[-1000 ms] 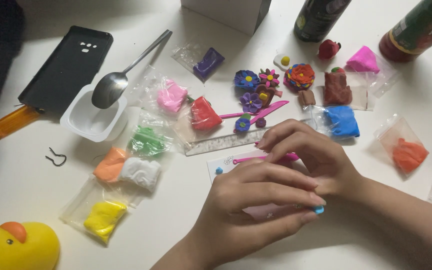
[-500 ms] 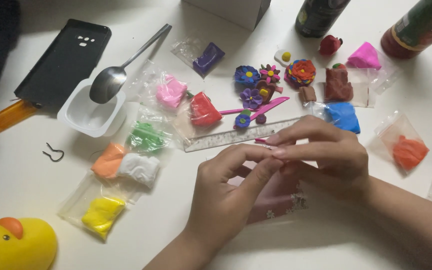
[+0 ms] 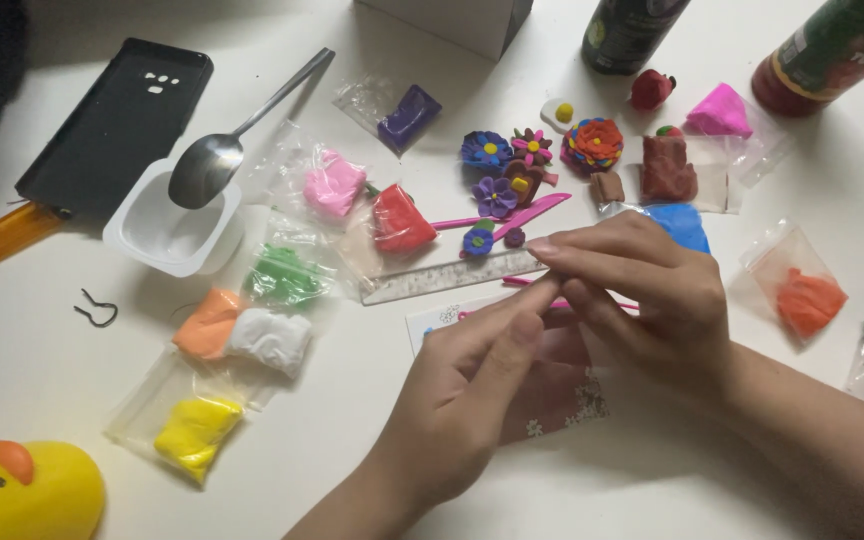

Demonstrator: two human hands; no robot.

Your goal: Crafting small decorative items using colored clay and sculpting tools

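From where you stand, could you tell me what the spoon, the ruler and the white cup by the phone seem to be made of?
The spoon looks like polished metal: it is grey and mirrors the light. The ruler seems clear hard plastic, since the table shows through its marked strip. The white cup is probably thin moulded plastic, glossy, with a rolled rim; the spoon rests in it.

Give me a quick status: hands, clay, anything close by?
Left hand and right hand pinched together, contents hidden. Clear ruler just beyond fingertips. Clay flowers behind.
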